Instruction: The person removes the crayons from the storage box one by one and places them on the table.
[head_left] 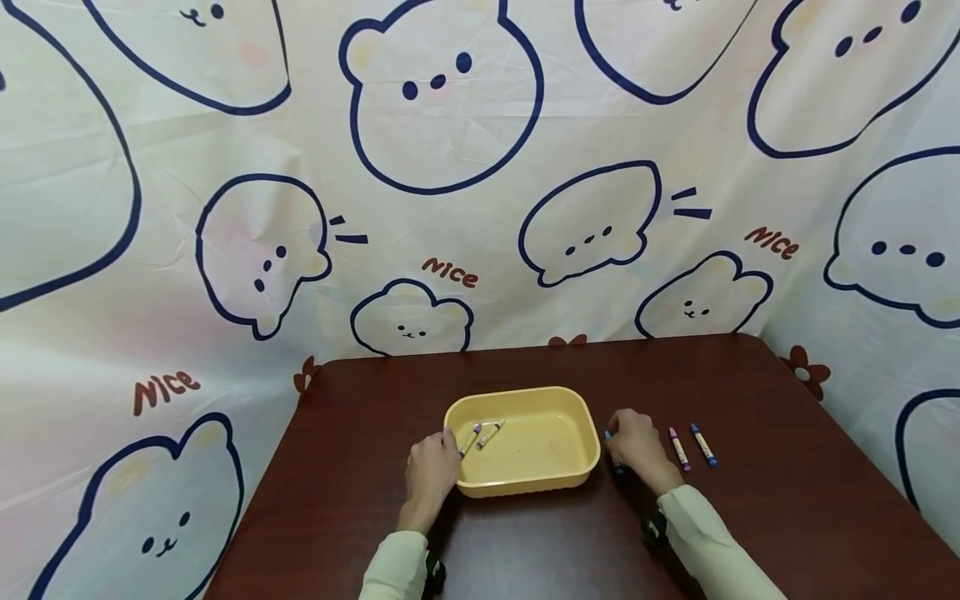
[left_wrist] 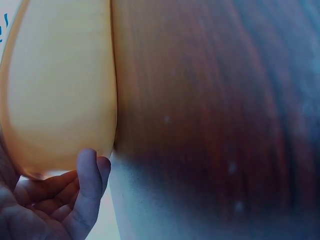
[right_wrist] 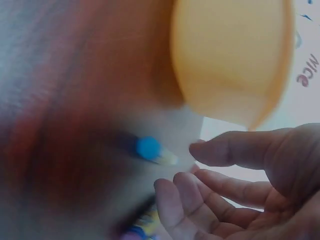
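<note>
I see a plain, pale cream left sleeve (head_left: 397,564) ending just behind the left hand (head_left: 433,471), and a matching right sleeve (head_left: 711,546) behind the right hand (head_left: 637,444). Behind the hands, on their inner sides, sit 2 small black wrist gadgets (head_left: 434,573), 1 on each.
</note>
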